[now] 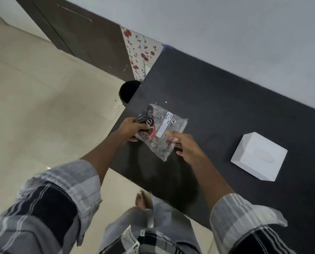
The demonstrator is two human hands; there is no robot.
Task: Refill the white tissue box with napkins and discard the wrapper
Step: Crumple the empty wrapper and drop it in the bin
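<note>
Nearest the camera, rolled grey-and-black plaid shirt sleeves (48, 197) on both forearms, and below them a bare foot (141, 199) on the pale tiled floor (34, 99) at the near edge of the matte black tabletop (226, 110). Just beyond, held above the table's left end: a crinkled clear plastic wrapper with red and black print and a white label (162, 128), looking flat and empty. Left hand (133, 128) clamped on the wrapper's left edge, thumb on top and fingers curled beneath. Right hand (185, 146) at the wrapper's lower right corner, index finger stretched out onto the plastic beside the label, remaining fingers loosely bent; whether truly pinching or only touching could not be told. Hands apart, the wrapper spanning the gap between them. Further right on the tabletop, well apart from both hands: the square white tissue box with an oval opening on top (259, 155), sitting flat with pale tissue showing in the opening. Past the table's left corner, a round black bin (129, 91) on the floor, partly hidden by the table. Beyond that, a white panel printed with red flowers (140, 50), a dark brown door (83, 33), and a plain pale grey wall (226, 24).
</note>
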